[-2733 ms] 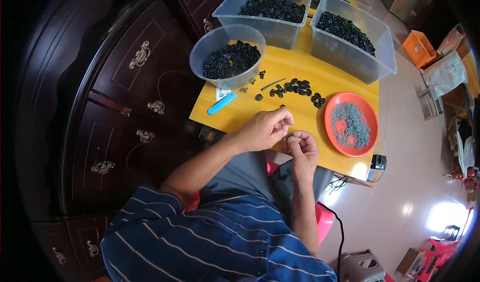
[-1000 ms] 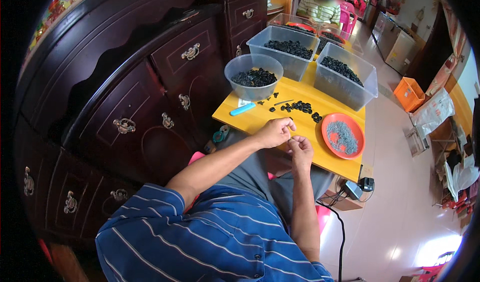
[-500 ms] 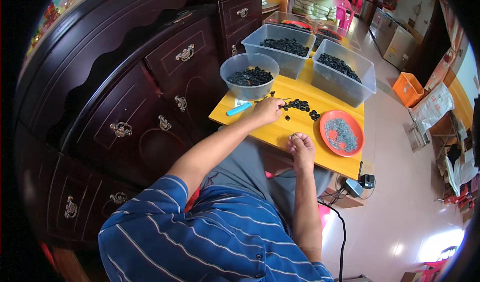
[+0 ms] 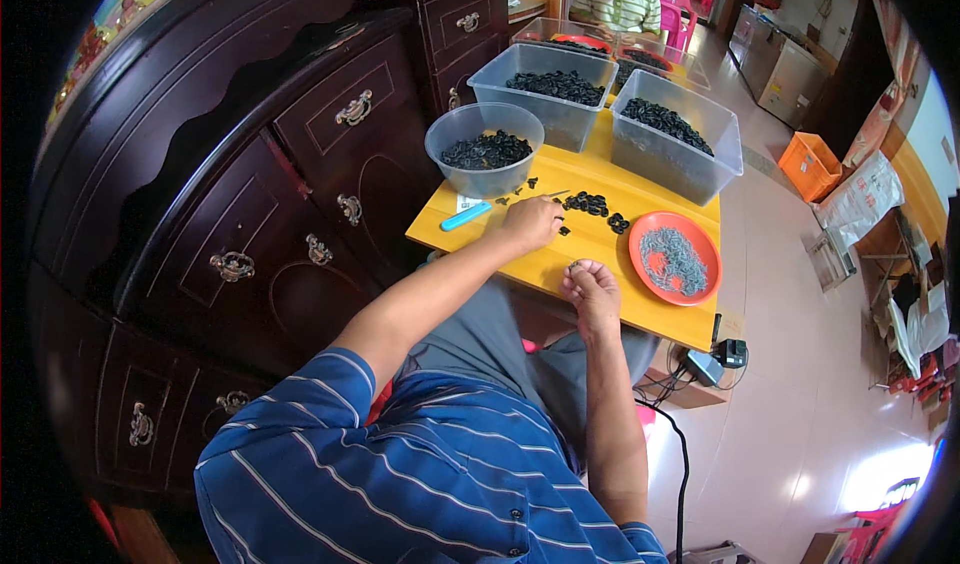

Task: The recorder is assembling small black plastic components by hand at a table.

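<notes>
My left hand [image 4: 533,226] rests low over the yellow table, fingers curled down at small black oval pieces [image 4: 587,203]. A thin, pointed sliver [image 4: 557,195] shows beside its fingers; what they grip is hidden. At the table's near edge, my right hand [image 4: 592,289] pinches a tiny dark piece [image 4: 574,265] between thumb and fingertip. To its right sits a red-orange plate [image 4: 637,270] of small greyish, thin bits. A light blue cutter-like tool [image 4: 466,216] lies left of my left hand, in front of a round clear tub [image 4: 486,180] of black pieces.
Two clear bins [image 4: 540,119] [image 4: 665,169] of black pieces stand on the far part of the table [image 4: 500,249]. Behind them sits another person [image 4: 620,6]. Dark wooden drawers [image 4: 330,129] border the left. A black cable [image 4: 684,464] and an orange crate [image 4: 810,167] are at right.
The view has shifted slightly, moving the table a little left and up in the picture. Both hands keep nearly the same places over the table.
</notes>
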{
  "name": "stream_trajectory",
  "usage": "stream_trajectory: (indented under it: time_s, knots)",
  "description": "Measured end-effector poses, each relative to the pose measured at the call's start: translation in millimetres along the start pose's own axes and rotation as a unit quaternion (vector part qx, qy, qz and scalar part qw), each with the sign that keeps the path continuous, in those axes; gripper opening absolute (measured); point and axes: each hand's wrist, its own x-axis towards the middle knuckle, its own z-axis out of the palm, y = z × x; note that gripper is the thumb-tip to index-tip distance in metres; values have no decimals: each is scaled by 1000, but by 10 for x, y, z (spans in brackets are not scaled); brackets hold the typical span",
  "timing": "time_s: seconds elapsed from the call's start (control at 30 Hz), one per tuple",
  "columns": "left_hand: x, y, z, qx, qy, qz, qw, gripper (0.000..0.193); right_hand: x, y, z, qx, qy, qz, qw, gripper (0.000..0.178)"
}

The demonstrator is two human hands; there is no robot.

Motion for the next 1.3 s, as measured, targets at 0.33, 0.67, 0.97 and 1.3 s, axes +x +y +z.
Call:
stream_trajectory:
  time_s: [0.33, 0.67, 0.97, 1.3]
  knots:
    - [-99, 150, -34, -82, 53, 4, 995, 16, 2, -2, -10, -12, -5, -4, 1000, 8]
    - [-50, 153, -65, -79, 10, -66, 995, 16, -1, -11, -30, -21, -11, -2, 1000, 7]
    - [99, 30, -211, -14, -77, -71, 994, 21, -28, -26, 11, -16, -6, 0, 1000, 8]
    - [-465, 151, -304, -394, -74, -121, 908, 18, -6, -1, 21, -3, -5, -10, 1000, 11]
